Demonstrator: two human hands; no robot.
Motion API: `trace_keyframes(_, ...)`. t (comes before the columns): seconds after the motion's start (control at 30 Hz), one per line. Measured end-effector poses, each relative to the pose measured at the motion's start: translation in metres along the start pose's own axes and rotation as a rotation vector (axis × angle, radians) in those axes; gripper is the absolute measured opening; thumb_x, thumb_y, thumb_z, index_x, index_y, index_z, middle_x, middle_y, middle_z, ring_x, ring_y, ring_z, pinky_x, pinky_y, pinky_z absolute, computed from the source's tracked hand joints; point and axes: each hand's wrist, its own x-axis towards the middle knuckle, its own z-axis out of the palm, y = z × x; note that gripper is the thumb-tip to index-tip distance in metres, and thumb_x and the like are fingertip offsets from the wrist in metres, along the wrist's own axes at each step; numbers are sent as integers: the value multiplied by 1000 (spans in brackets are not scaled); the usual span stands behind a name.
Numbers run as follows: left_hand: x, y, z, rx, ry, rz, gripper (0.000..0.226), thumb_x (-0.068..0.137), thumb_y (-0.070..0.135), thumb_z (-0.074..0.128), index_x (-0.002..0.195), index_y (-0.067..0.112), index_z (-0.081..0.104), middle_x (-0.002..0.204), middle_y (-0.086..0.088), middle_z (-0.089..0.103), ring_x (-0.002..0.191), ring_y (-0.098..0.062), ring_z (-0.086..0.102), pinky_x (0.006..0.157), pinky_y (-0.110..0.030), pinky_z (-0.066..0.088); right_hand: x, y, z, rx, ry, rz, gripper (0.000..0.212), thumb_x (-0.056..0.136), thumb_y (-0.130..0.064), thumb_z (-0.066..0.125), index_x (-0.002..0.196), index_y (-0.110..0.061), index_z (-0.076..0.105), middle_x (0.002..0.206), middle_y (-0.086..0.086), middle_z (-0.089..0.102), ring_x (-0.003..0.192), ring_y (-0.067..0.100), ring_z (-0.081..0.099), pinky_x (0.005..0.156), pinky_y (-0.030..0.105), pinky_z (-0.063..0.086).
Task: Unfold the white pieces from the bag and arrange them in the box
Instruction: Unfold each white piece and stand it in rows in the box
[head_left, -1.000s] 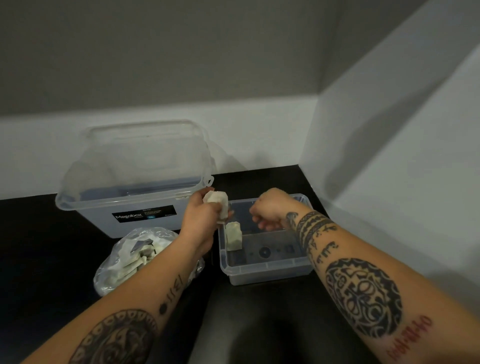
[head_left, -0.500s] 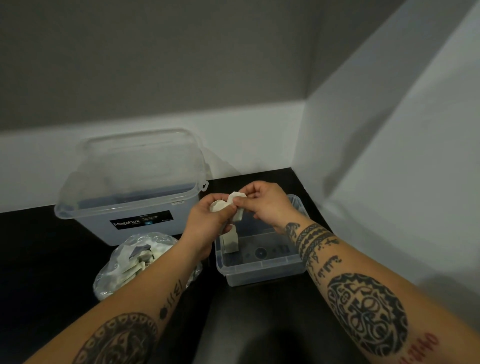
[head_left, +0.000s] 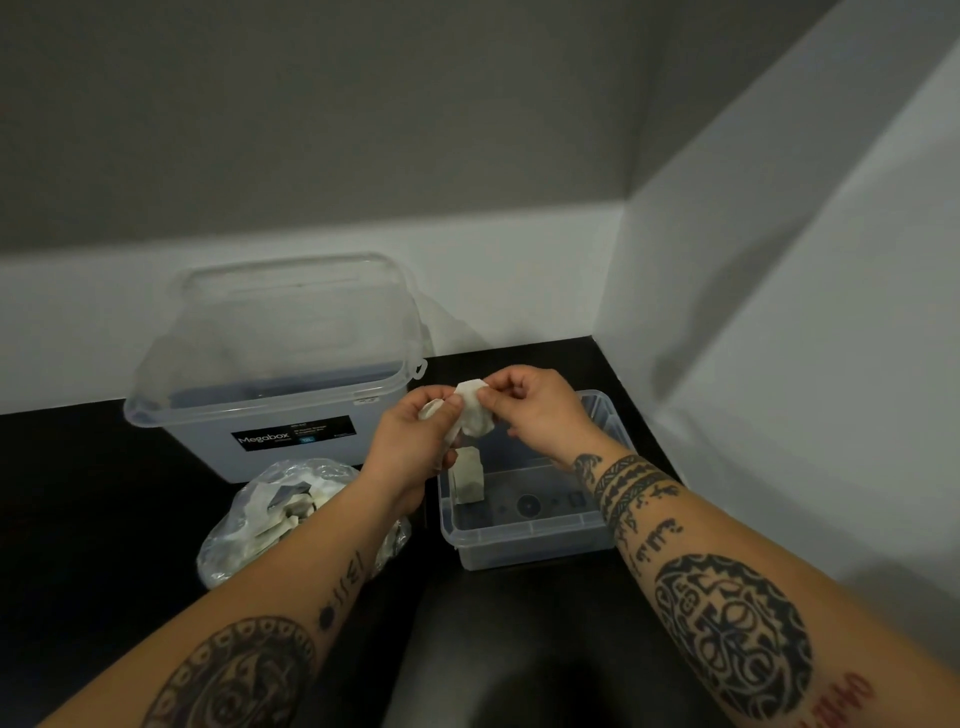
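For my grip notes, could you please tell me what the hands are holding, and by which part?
Both pinch one white piece over the box: the left hand grips its left side, the right hand pinches its upper right edge.

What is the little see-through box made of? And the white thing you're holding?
The small box looks like clear, glossy hard plastic: you can see through its walls. The white piece looks like thin matte paper or cloth, since it creases softly; I can't tell which.
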Motion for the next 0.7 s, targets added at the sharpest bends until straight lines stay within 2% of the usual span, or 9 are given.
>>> trace_keyframes(0.1, 2, -1, -3, 34, 44, 9, 7, 101, 19, 63, 104, 21, 70, 89, -6, 68, 67, -16, 56, 52, -25, 48, 1, 6, -2, -11, 20, 31, 5, 94, -23, 71, 98, -22, 71, 93, -1, 73, 83, 10, 69, 63, 17, 52)
trace_keyframes(0.17, 5, -3, -8, 69, 111, 10, 8, 101, 22, 63, 104, 25, 69, 98, -5, 70, 74, -16, 59, 57, -27, 49, 2, 14, -3, -71, -37, 87, 4, 94, -24, 70, 98, -22, 71, 94, 2, 74, 85, 16, 71, 70, 25, 57)
trace_keyframes(0.3, 10, -13, -18, 199, 206, -7, 8, 99, 34, 65, 100, 27, 68, 93, -4, 69, 77, -18, 60, 65, -32, 52, 0, 37, 1, -187, -136, 201, 7, 93, -18, 71, 100, -16, 71, 93, 6, 75, 83, 19, 74, 74, 29, 62)
trace_keyframes(0.43, 17, -30, -24, 429, 235, -12, 21, 86, 51, 74, 97, 34, 67, 99, -2, 71, 89, -22, 67, 79, -42, 61, 4, 58, 15, -332, -221, 290, 7, 89, -17, 76, 94, -18, 71, 90, 7, 76, 88, 23, 75, 82, 40, 63)
trace_keyframes(0.57, 19, -33, -23, 515, 222, -28, 22, 87, 45, 75, 104, 35, 66, 100, 2, 70, 90, -17, 67, 78, -38, 59, 9, 66, 29, -406, -297, 386, 11, 86, -12, 77, 94, -17, 71, 96, 6, 74, 89, 21, 74, 83, 38, 63)
trace_keyframes(0.7, 21, -34, -24, 501, 212, -52, 21, 87, 43, 75, 104, 36, 65, 98, 4, 69, 90, -16, 67, 80, -40, 61, 19, 70, 39, -453, -299, 403, 16, 82, -9, 80, 82, -21, 70, 90, 5, 74, 85, 21, 74, 81, 40, 63)
